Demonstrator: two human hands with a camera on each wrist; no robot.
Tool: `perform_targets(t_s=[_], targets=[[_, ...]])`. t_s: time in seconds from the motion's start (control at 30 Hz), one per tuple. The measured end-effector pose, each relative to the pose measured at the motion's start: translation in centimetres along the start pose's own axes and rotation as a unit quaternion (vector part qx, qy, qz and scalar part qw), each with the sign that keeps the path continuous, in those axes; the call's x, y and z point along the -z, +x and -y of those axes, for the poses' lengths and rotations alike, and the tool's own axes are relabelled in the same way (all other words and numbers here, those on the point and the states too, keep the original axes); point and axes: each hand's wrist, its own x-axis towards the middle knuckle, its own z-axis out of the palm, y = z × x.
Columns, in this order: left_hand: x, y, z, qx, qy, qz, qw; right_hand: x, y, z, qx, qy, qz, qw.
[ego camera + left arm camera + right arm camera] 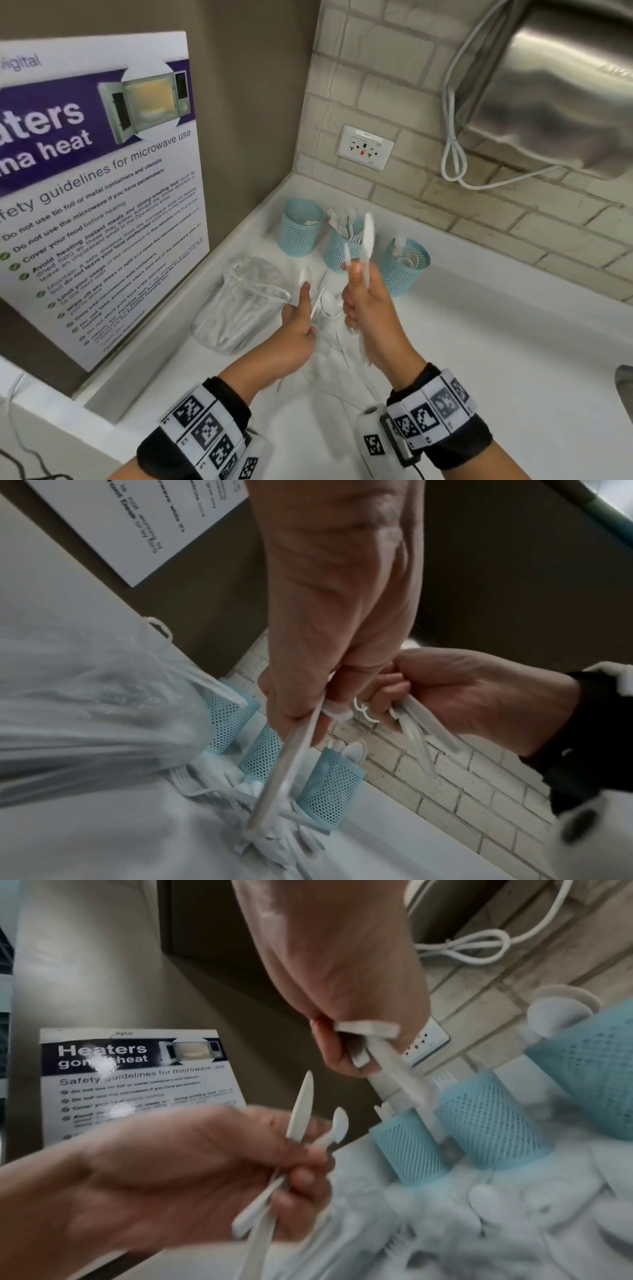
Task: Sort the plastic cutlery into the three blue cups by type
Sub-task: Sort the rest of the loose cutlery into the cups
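Three blue mesh cups stand in a row near the brick wall. The left cup [300, 229] looks almost empty, the middle cup [342, 253] holds forks, and the right cup [406, 272] holds spoons. My left hand [306, 308] grips a white spoon [337, 1127] and a white knife [301, 1106], both pointing up. My right hand [356, 279] is raised in front of the middle cup and grips several white pieces, among them a knife [368, 236]. Loose white cutlery [330, 346] lies in a heap on the counter beneath both hands.
A clear plastic bag [239, 308] with more cutlery lies left of the heap. A microwave safety poster [99, 192] leans on the left wall. A socket [364, 147], a white cable [452, 161] and a steel dispenser [561, 85] are on the brick wall. The white counter [496, 342] stretches to the right.
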Motion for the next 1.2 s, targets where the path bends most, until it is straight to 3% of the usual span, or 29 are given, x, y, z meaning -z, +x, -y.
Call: perform_targets(t_s=[0.17, 0.3, 0.5, 0.67, 0.73, 0.83, 0.93, 1.07, 1.2], targets=[[-0.9, 0.0, -0.5, -0.045, -0.012, -0.017, 0.999, -1.0, -1.1, -2.2, -0.062, -0.059, 0.058, 0.995], [-0.3, 0.1, -0.4, -0.024, -0.027, -0.018, 0.999, 0.1, -0.6, -1.1, -0.071, 0.026, 0.024, 0.997], [-0.3, 0.3, -0.6, -0.047, -0.073, -0.067, 0.994, 0.9, 1.0, -1.0, -0.083, 0.166, -0.026, 0.982], [0.1, 0.9, -0.1, -0.077, -0.149, -0.170, 0.971, 1.6, 1.8, -0.4, -0.082, 0.307, -0.080, 0.945], [0.4, 0.9, 0.0, -0.068, -0.177, -0.151, 0.970, 1.7, 2.1, 0.2, -0.054, 0.311, -0.102, 0.943], [-0.1, 0.5, -0.5, -0.015, -0.218, -0.055, 0.974, 1.2, 2.5, 1.0, -0.008, 0.313, -0.122, 0.942], [-0.9, 0.2, -1.2, 0.015, -0.199, -0.002, 0.980, -0.2, 1.8, 0.6, 0.011, 0.277, -0.104, 0.955], [-0.8, 0.4, -1.9, -0.016, -0.220, 0.001, 0.975, -1.9, -0.5, -1.7, -0.045, 0.144, -0.035, 0.988], [-0.9, 0.8, -1.0, 0.000, -0.223, 0.001, 0.975, -2.3, -0.5, -1.7, -0.010, 0.105, -0.063, 0.992]])
